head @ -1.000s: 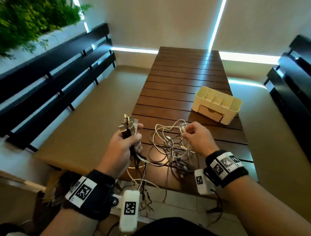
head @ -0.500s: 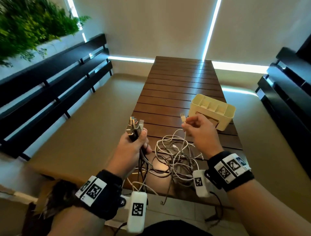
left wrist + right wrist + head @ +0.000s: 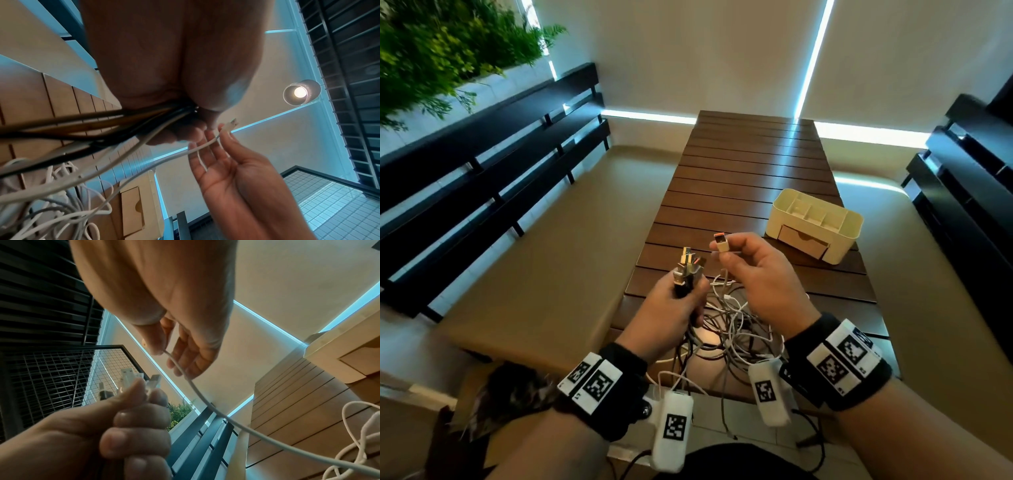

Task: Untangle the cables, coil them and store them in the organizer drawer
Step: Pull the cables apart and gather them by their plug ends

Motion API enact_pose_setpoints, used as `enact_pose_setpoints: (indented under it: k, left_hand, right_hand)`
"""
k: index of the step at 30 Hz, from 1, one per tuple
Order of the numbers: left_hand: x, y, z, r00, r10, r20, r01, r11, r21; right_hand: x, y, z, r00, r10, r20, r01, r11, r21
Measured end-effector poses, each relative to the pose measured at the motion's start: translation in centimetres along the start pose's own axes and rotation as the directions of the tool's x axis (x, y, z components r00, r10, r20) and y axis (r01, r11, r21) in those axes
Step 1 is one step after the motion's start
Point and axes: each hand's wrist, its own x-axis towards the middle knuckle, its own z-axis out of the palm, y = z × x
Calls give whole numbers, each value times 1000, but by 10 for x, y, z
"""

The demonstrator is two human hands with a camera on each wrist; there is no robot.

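Pinching a white plug (image 3: 720,246), the right hand (image 3: 760,281) hovers beside the left hand's (image 3: 671,308) connector bundle (image 3: 688,270).

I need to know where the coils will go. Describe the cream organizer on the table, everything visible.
The organizer is a cream, plastic-looking box with rounded corners, standing upright on the slatted wooden table, beyond the right hand and apart from the cable tangle. Its open top is split by dividers into several compartments, which look empty. Low in its front sits a tan drawer with a notch pull, pushed in. No hand or cable touches it.
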Motion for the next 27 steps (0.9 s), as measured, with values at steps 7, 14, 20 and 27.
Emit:
enact_pose_setpoints:
  k: [7,14,20,27]
  left_hand:
    - [-3,-2,2,998,23,50,-25,999,24]
    - [1,2,-1,993,56,-104,-71,986,-151]
    - [1,1,2,987,62,-150,-95,969,-229]
    - [-3,0,5,993,42,-112,-75,948,-310]
  right_hand:
    - [-5,-9,2,985,-28,171,11,995,102]
    - [-10,3,3,999,-31,-26,30,999,-22]
    - [-22,11,15,993,-115,-27,111,987,-113]
    - [-22,19,16,948,-305,-86,280,934,-221]
